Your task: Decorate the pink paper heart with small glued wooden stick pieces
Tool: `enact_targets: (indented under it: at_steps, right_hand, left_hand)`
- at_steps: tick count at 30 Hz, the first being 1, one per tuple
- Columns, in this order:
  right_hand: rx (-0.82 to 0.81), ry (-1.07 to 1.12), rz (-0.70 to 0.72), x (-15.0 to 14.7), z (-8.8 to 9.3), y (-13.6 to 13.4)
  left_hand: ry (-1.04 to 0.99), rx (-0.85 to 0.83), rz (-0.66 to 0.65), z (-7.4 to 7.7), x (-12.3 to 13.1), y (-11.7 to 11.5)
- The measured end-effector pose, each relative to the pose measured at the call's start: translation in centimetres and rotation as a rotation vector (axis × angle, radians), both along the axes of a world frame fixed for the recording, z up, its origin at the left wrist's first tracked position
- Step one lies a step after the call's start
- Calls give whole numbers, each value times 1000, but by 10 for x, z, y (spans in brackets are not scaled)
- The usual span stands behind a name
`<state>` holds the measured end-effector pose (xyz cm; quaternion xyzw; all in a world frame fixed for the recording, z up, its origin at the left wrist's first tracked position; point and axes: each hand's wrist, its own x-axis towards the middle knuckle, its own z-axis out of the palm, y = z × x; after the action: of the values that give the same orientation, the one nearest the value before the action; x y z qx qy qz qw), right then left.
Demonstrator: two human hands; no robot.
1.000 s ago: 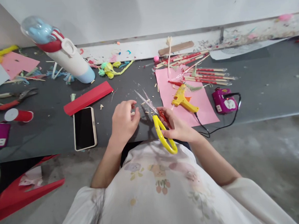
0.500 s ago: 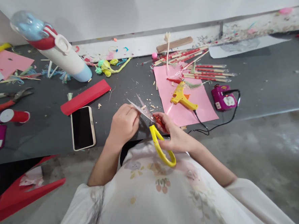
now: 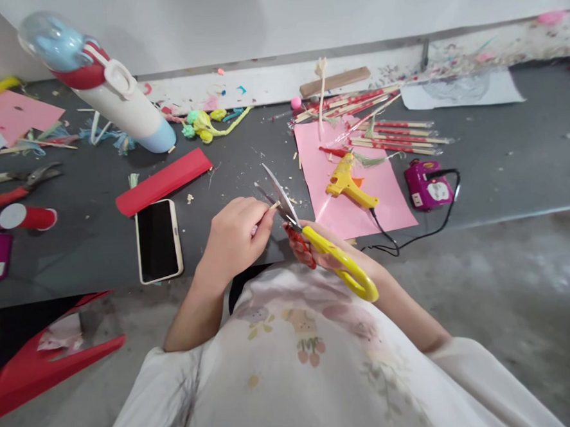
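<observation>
Between thumb and fingers, my left hand (image 3: pixel 240 235) pinches a short pale wooden stick (image 3: pixel 275 206) whose end pokes out to the right. My right hand (image 3: pixel 319 253) is closed on a pair of scissors (image 3: pixel 338 255) with one yellow handle and one red handle. The scissors' blades are parted and point up and left, with the stick's tip beside or between them; which of these I cannot tell. Small pale cut bits lie on the dark table (image 3: pixel 234 168) just beyond the blades.
Right of my hands, a yellow glue gun (image 3: pixel 348 182) rests on pink paper (image 3: pixel 386 210), its cord running to a purple box (image 3: pixel 427 185). Red-wrapped sticks (image 3: pixel 391 139) lie behind. On the left are a phone (image 3: pixel 157 242), a red strip (image 3: pixel 164 181), a bottle (image 3: pixel 118 95), pliers (image 3: pixel 32 184) and a thread spool (image 3: pixel 28 217).
The scissors have turned, their handles swinging right and the blades now more upright. My left hand has shifted slightly right, and the stick's end now shows at its fingertips.
</observation>
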<state>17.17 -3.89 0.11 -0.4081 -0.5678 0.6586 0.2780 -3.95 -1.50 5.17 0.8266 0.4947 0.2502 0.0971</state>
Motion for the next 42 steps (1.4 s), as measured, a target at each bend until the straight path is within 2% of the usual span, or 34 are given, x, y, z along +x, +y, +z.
enact_targets:
  at_steps: [5, 10, 22, 31, 42]
  right_hand:
    - [-227, 265, 41, -3, 8, 1]
    - [-324, 332, 38, -4, 19, 4]
    - [-381, 322, 26, -3, 27, 4]
    - [-421, 369, 26, -3, 27, 2]
    - [-388, 323, 21, -3, 21, 3]
  left_hand:
    - [25, 12, -24, -1, 0, 1]
    - [30, -1, -54, -2, -1, 1]
    - [36, 20, -62, -1, 0, 2]
    - [54, 22, -58, -1, 0, 3]
    - [333, 146, -102, -5, -2, 4]
